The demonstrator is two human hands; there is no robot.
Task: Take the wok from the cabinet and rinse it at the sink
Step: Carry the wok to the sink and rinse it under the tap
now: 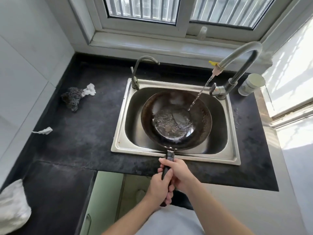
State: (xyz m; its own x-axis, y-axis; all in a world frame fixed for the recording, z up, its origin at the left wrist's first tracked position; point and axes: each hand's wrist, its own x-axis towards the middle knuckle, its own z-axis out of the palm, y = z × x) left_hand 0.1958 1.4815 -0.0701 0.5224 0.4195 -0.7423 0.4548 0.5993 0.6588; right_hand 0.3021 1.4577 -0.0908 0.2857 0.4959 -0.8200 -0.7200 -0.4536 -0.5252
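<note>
Nearest the viewer, two bare forearms reach forward from the lower edge and converge on the wok handle [169, 156]. The left hand [160, 189] is clenched round the near end of the handle, fingers wrapped under it. The right hand [179, 173] grasps the handle further along, just behind the wok bowl, thumb lying along the top. Both wrists are roughly straight and the hands touch each other.

The dark stone countertop [81, 126] fills the left and near parts of the scene. A barred window [144, 9] runs along the far wall. The stainless steel sink [122, 133] is set into the countertop right of centre. The wok [176, 119], dark and blotched with rust, is held inside the sink basin, its handle crossing the near rim. Water [172, 122] is pooled in its bottom.

A tall curved faucet [242, 53] stands at the far right corner of the sink; a thin stream [201, 90] falls from its spout onto the wok's inner far-right wall. A smaller faucet [140, 65] stands at the far left corner, not running.

A crumpled white cloth [11, 206] lies at the near left edge of the countertop. A steel wool scourer [72, 98] sits left of the sink, touching a small white wad [89, 89]. A lidded jar [252, 83] stands just right of the tall faucet. A white scrap [43, 131] lies near the left wall.
</note>
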